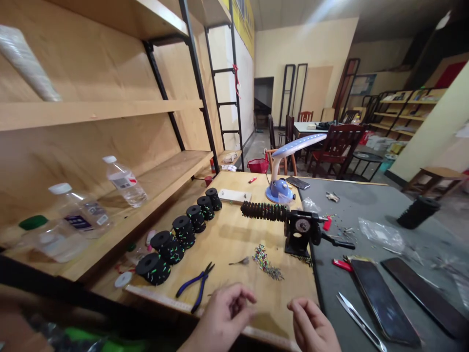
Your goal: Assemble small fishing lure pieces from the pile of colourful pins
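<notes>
My left hand [224, 319] hovers over the near edge of the wooden board [234, 234], fingers curled with thumb and forefinger pinched close together. I cannot make out anything between them. My right hand [312, 326] is beside it, a hand's width to the right, with its fingers curled downward and its palm hidden. Blue-handled pliers [196, 287] lie just left of and beyond my left hand. A small pile of coloured beads [266, 261] lies beyond both hands. Further back stands a black hand-crank winder [301, 231] with a dark beaded coil [263, 210] sticking out to its left.
Several black spools with green flecks [175, 240] line the board's left side. Water bottles [124, 181] lie on the wooden shelf at left. A blue desk lamp [281, 188] stands at the back. On the grey mat [366, 205] at right lie metal scissors [361, 322], dark slabs [381, 303] and plastic bags [381, 233].
</notes>
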Demonstrator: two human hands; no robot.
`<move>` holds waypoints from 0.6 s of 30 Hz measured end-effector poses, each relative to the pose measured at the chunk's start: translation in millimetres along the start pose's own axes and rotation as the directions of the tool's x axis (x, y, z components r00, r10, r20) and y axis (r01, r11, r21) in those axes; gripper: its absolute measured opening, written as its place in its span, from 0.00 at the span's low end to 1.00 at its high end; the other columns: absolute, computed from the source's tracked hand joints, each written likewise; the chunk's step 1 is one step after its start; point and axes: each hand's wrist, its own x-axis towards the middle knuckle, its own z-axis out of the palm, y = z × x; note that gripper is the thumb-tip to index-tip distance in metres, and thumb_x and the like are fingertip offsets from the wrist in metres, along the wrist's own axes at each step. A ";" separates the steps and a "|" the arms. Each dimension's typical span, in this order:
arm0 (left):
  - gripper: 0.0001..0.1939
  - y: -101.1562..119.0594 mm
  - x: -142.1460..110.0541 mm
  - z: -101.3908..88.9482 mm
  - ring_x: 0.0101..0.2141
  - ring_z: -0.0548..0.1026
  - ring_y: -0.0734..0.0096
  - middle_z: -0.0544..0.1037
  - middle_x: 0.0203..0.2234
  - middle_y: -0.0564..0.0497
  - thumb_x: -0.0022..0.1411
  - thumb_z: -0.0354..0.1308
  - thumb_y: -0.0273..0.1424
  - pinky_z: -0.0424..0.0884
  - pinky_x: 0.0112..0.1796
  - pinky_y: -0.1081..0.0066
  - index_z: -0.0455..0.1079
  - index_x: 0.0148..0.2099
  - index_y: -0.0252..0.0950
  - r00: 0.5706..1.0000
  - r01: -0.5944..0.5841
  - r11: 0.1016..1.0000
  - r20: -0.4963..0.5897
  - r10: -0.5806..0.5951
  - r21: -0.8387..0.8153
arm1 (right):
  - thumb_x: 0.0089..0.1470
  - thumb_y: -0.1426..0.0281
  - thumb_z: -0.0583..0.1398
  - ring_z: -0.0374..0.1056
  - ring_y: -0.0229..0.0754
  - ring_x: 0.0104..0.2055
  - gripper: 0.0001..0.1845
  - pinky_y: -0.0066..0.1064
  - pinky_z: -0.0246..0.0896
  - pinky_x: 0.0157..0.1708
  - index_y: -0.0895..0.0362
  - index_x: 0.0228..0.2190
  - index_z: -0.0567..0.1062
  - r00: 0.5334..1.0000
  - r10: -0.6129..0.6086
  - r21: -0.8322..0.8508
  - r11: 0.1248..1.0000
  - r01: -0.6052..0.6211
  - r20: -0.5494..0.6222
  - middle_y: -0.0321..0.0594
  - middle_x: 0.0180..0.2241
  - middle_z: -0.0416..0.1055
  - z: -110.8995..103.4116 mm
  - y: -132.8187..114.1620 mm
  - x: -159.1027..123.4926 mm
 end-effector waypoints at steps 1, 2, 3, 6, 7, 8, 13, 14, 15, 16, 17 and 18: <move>0.09 1.3 3.9 11.8 0.25 0.65 0.74 0.67 0.22 0.55 0.55 0.61 0.34 0.61 0.28 0.75 0.72 0.36 0.33 1.000 0.007 0.995 -0.018 -0.009 -0.103 | 0.39 0.45 0.66 0.41 0.28 0.16 0.27 0.21 0.37 0.15 0.57 0.24 0.71 1.000 -0.004 -0.014 1.000 0.004 0.006 0.23 0.15 0.47 3.4 -0.3 -2.3; 0.10 1.0 8.2 23.7 0.26 0.65 0.74 0.67 0.23 0.55 0.54 0.62 0.34 0.61 0.28 0.75 0.72 0.36 0.32 1.000 0.016 0.981 -0.011 -0.019 -0.193 | 0.40 0.45 0.65 0.41 0.28 0.16 0.27 0.21 0.36 0.15 0.57 0.24 0.71 1.000 -0.017 -0.033 0.999 0.017 0.007 0.23 0.15 0.47 5.5 -0.2 -4.4; 0.12 -0.4 12.7 34.8 0.25 0.64 0.74 0.67 0.22 0.55 0.53 0.64 0.35 0.61 0.28 0.75 0.72 0.37 0.32 0.999 0.039 0.962 0.025 -0.033 -0.269 | 0.42 0.45 0.65 0.41 0.28 0.16 0.27 0.22 0.37 0.16 0.57 0.24 0.71 0.999 -0.035 -0.059 0.998 0.035 0.011 0.23 0.15 0.47 6.3 0.2 -6.2; 0.18 -5.2 23.4 59.6 0.25 0.63 0.75 0.67 0.22 0.55 0.50 0.66 0.39 0.60 0.28 0.76 0.73 0.39 0.31 0.997 0.082 0.892 0.045 -0.069 -0.444 | 0.45 0.46 0.63 0.46 0.31 0.18 0.25 0.23 0.42 0.17 0.57 0.24 0.71 0.994 -0.104 -0.166 0.981 0.105 0.020 0.26 0.16 0.51 4.5 1.7 -10.8; 0.18 -5.9 25.7 64.6 0.25 0.63 0.75 0.67 0.22 0.55 0.50 0.66 0.40 0.60 0.28 0.76 0.73 0.38 0.31 0.996 0.090 0.868 0.037 -0.082 -0.489 | 0.47 0.47 0.63 0.48 0.32 0.18 0.25 0.24 0.44 0.17 0.58 0.24 0.72 0.992 -0.125 -0.205 0.970 0.128 0.028 0.27 0.16 0.53 3.6 2.0 -12.0; 0.17 -6.1 27.4 68.0 0.25 0.64 0.75 0.68 0.22 0.55 0.50 0.66 0.40 0.61 0.29 0.75 0.73 0.35 0.31 0.995 0.092 0.846 0.029 -0.091 -0.525 | 0.48 0.48 0.62 0.50 0.33 0.19 0.24 0.24 0.47 0.18 0.58 0.24 0.72 0.988 -0.147 -0.242 0.958 0.151 0.035 0.28 0.17 0.55 2.9 2.2 -13.2; 0.15 -6.7 28.5 68.5 0.24 0.64 0.75 0.68 0.18 0.55 0.51 0.65 0.37 0.61 0.29 0.75 0.69 0.24 0.32 0.999 0.020 0.849 -0.013 -0.031 -0.528 | 0.52 0.51 0.60 0.58 0.37 0.22 0.22 0.26 0.55 0.24 0.57 0.24 0.74 0.971 -0.225 -0.388 0.890 0.241 0.087 0.33 0.20 0.63 3.5 3.4 -18.5; 0.14 -7.9 27.8 66.8 0.24 0.64 0.75 0.68 0.18 0.55 0.52 0.65 0.37 0.61 0.29 0.75 0.69 0.24 0.32 1.000 0.003 0.861 -0.020 -0.016 -0.508 | 0.52 0.51 0.60 0.58 0.37 0.22 0.22 0.27 0.56 0.23 0.57 0.24 0.75 0.973 -0.208 -0.398 0.888 0.231 0.101 0.33 0.19 0.63 3.4 3.4 -19.0; 0.14 -9.3 27.0 65.0 0.24 0.64 0.75 0.68 0.18 0.55 0.53 0.64 0.36 0.61 0.28 0.75 0.69 0.24 0.32 1.000 -0.008 0.873 -0.024 -0.004 -0.488 | 0.52 0.51 0.59 0.58 0.37 0.21 0.22 0.27 0.56 0.23 0.57 0.25 0.75 0.977 -0.174 -0.400 0.892 0.209 0.122 0.32 0.18 0.63 2.9 3.2 -19.1; 0.13 -10.8 26.0 63.4 0.24 0.64 0.75 0.68 0.18 0.55 0.53 0.64 0.36 0.61 0.28 0.75 0.69 0.24 0.32 1.000 -0.019 0.883 -0.027 0.007 -0.469 | 0.52 0.50 0.59 0.58 0.37 0.21 0.22 0.27 0.56 0.22 0.57 0.28 0.76 0.981 -0.130 -0.393 0.902 0.179 0.146 0.32 0.18 0.63 2.0 2.5 -18.8; 0.13 -12.2 24.9 61.9 0.23 0.65 0.75 0.69 0.19 0.55 0.54 0.63 0.36 0.61 0.28 0.75 0.70 0.25 0.32 0.999 -0.028 0.894 -0.030 0.016 -0.447 | 0.52 0.49 0.59 0.59 0.37 0.20 0.23 0.27 0.56 0.21 0.58 0.31 0.77 0.981 -0.085 -0.380 0.914 0.145 0.172 0.32 0.17 0.63 0.8 1.2 -18.0; 0.12 -13.4 23.7 60.8 0.23 0.65 0.75 0.69 0.19 0.54 0.55 0.62 0.36 0.60 0.27 0.75 0.70 0.26 0.32 0.999 -0.037 0.906 -0.032 0.026 -0.421 | 0.52 0.49 0.59 0.62 0.38 0.21 0.24 0.27 0.56 0.20 0.58 0.35 0.77 0.980 -0.044 -0.360 0.926 0.113 0.196 0.33 0.19 0.66 -0.4 -0.6 -16.9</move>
